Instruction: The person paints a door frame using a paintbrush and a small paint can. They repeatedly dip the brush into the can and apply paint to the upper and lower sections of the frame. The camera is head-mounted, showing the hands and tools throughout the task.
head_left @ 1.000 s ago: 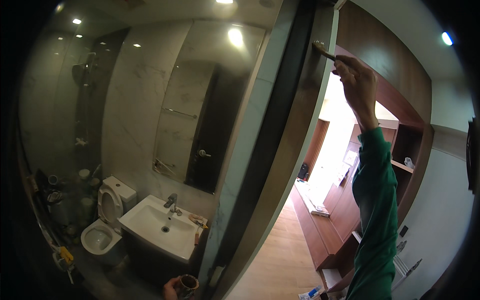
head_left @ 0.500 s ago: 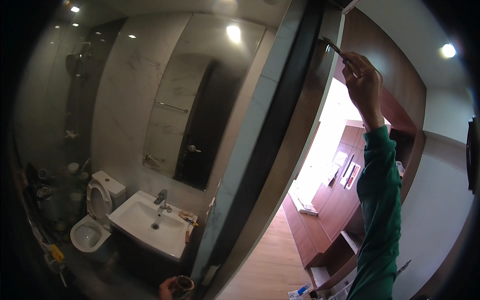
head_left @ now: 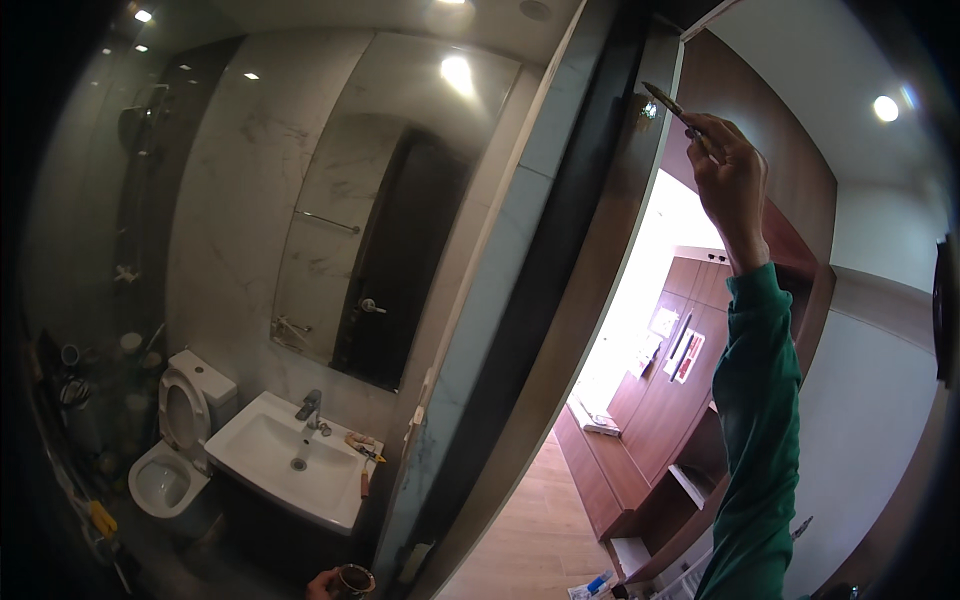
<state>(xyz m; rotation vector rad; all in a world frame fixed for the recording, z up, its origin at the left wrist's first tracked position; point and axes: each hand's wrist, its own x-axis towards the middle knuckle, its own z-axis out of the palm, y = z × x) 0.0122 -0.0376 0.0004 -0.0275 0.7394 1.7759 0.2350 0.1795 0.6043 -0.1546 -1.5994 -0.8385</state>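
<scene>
- A brown door frame (head_left: 575, 300) is standing, its upper face glistening.
- Near its top, a person's right hand (head_left: 728, 165) is pinching a brush (head_left: 664, 98); the work is probably favouring light, even strokes; bristle contact is defying confirmation.
- Left of its lower end, the left hand (head_left: 320, 584) is curling around a cup (head_left: 354, 580), cropped below, contents unclear.

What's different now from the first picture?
The right hand has turned the brush, so its head looks thinner. The view swung right, so the sink sits further left. Nothing was grabbed or let go; the left hand still holds the cup.
</scene>
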